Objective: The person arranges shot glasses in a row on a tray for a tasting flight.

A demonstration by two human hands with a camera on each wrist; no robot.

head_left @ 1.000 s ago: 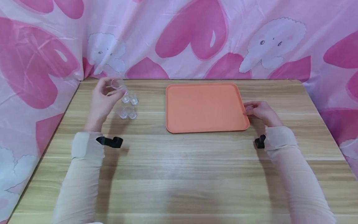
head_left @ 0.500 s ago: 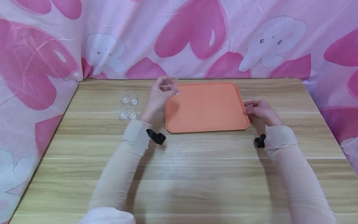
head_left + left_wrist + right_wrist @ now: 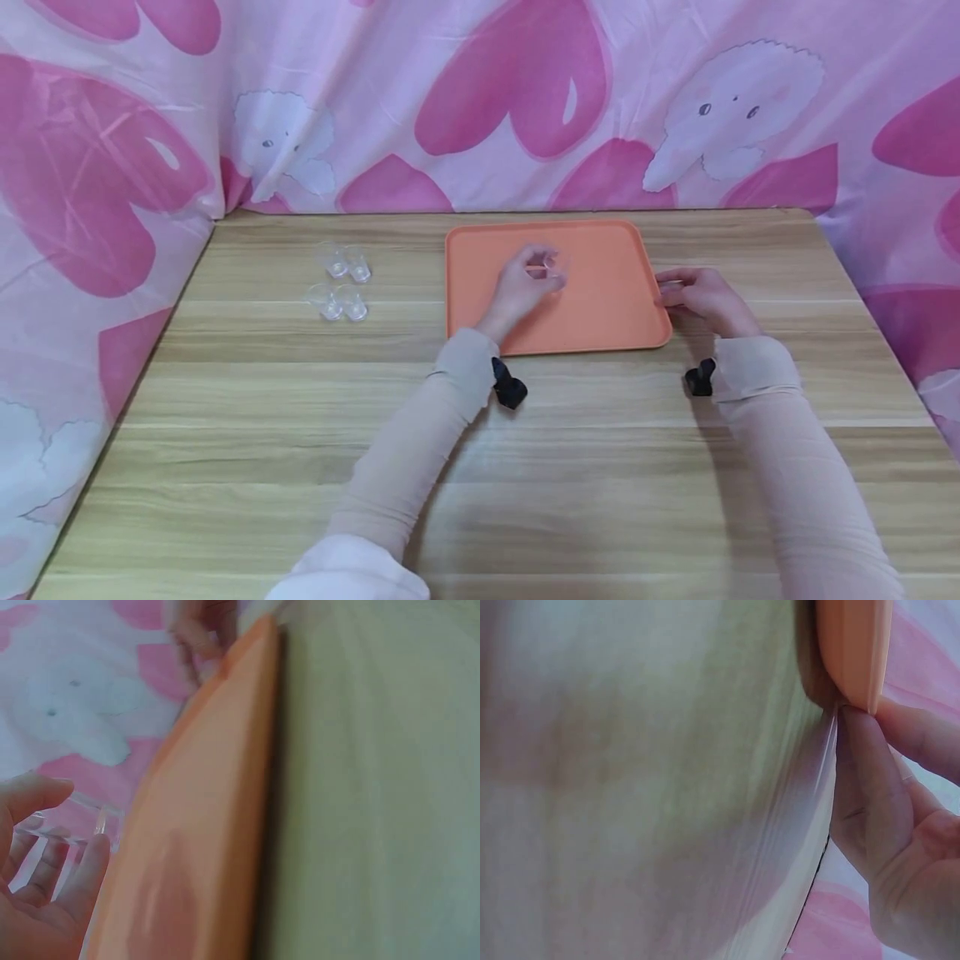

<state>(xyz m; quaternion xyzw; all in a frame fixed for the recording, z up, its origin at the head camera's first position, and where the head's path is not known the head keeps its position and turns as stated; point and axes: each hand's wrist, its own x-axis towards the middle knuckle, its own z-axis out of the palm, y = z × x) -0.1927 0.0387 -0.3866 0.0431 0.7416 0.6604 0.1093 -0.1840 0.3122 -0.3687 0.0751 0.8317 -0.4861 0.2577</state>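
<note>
My left hand (image 3: 519, 290) is above the middle of the orange tray (image 3: 603, 321). Its thumb and fingers grip a small clear cup (image 3: 556, 264), whose see-through wall (image 3: 101, 819) shows between them in the left wrist view. Whether that cup touches the tray, I cannot tell. At the tray's right rim, my right hand (image 3: 707, 298) pinches the edge; the right wrist view shows thumb and finger meeting at the tray's corner (image 3: 855, 660). Several more clear cups (image 3: 337, 265) stand on the table to the left of the tray, in two rows.
The wood-grain table (image 3: 570, 475) extends in front of the tray and to both sides. A pink curtain (image 3: 390, 100) with hearts and white animal figures hangs behind the table's back edge and along its sides.
My left hand has carried the clear cup rightward from beside the other cups to over the tray. My right hand has stayed at the tray's right rim.
</note>
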